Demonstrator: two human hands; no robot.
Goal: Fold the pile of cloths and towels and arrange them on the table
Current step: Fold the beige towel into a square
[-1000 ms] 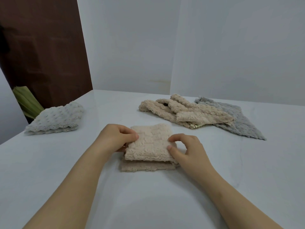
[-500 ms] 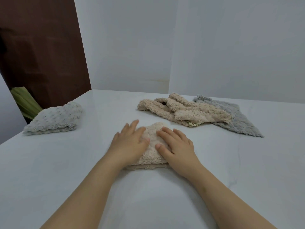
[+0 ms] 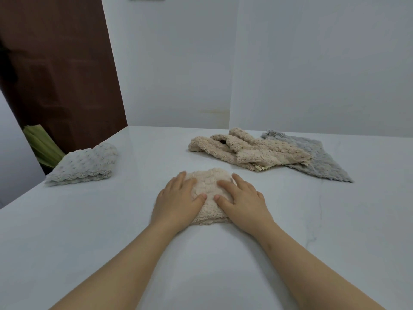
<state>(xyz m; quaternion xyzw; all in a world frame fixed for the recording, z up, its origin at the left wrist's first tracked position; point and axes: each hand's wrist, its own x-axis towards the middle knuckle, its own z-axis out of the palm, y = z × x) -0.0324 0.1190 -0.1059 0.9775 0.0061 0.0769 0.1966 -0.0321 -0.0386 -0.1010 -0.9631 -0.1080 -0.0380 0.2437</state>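
A folded beige cloth [image 3: 210, 186] lies on the white table [image 3: 111, 220] in front of me. My left hand [image 3: 176, 201] presses flat on its left half and my right hand [image 3: 242, 200] presses flat on its right half, fingers straight and spread. Behind it, to the right, a crumpled beige cloth [image 3: 248, 149] lies partly over an unfolded grey cloth [image 3: 317, 156]. A folded pale grey cloth [image 3: 83, 164] rests near the table's left edge.
White walls stand right behind the table. A dark brown door [image 3: 55, 70] and some green leaves [image 3: 41, 145] are beyond the left edge. The table's left edge runs diagonally past the pale grey cloth.
A second ago both hands pinched the beige cloth's top layer. They laid it down and flattened onto it; since half a second ago they have barely moved.
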